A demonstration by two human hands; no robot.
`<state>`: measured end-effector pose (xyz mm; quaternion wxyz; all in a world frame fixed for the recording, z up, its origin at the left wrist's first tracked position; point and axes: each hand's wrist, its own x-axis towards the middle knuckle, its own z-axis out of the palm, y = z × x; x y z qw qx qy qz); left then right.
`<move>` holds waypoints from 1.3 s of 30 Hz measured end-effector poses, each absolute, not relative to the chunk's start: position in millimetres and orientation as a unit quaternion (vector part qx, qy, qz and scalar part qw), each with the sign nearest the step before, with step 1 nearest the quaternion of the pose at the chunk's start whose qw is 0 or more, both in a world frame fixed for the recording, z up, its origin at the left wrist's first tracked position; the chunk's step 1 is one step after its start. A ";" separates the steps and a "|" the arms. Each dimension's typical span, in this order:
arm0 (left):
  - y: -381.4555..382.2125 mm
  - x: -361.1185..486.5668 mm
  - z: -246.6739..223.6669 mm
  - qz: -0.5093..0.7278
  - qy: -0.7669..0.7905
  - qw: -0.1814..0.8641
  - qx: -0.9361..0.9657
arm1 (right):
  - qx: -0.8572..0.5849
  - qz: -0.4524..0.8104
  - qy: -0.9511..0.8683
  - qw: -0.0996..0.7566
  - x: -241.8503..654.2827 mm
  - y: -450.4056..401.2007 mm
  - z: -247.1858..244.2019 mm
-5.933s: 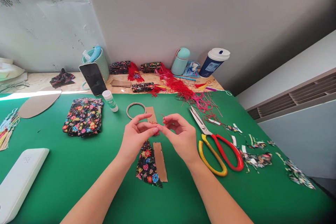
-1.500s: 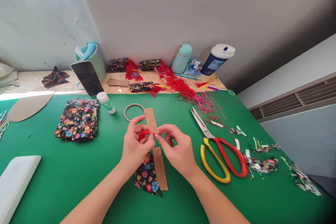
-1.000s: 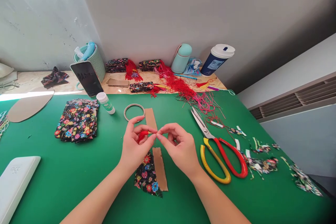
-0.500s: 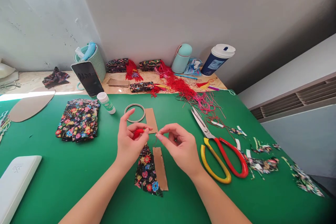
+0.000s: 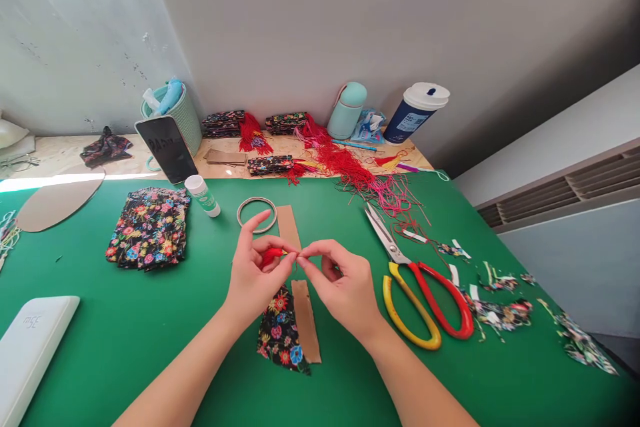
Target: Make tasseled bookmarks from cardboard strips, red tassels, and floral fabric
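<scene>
You had your left hand curled around a small red thread tassel, its thumb and middle finger closed near the tassel's yellow-marked end and the index finger raised. Your right hand pinched a thin dark red cord between thumb and index finger, and a short end of it dangled just below the fingertips. The tassel lay partly hidden inside your left palm, above the green-topped counter.

Half a second earlier your hands were apart, with a gap between the fingertips; by this moment your left hand had moved rightward, so that the two pinches met or nearly met. That shift put your left hand over the upper tip of the black floral fabric piece, which had been showing more fully. The lower brown cardboard strip stayed beside the fabric, and the upper brown cardboard strip lay just beyond your fingers, next to the thin pale ring. The large scissors with one yellow and one red handle remained untouched to the right of your right hand.
</scene>
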<state>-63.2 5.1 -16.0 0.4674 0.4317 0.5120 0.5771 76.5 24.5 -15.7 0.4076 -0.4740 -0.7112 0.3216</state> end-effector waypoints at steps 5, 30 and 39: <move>4.5 -65.1 -13.2 0.560 0.524 0.469 0.437 | -0.479 0.386 -0.681 0.398 77.2 25.2 -15.6; 4.3 -69.8 -13.3 0.562 0.504 0.435 0.491 | -0.464 0.531 -0.580 0.407 80.0 27.1 -16.6; 2.7 -68.3 -18.2 0.561 0.516 0.378 0.525 | -0.462 0.530 -0.585 0.404 78.5 25.7 -15.8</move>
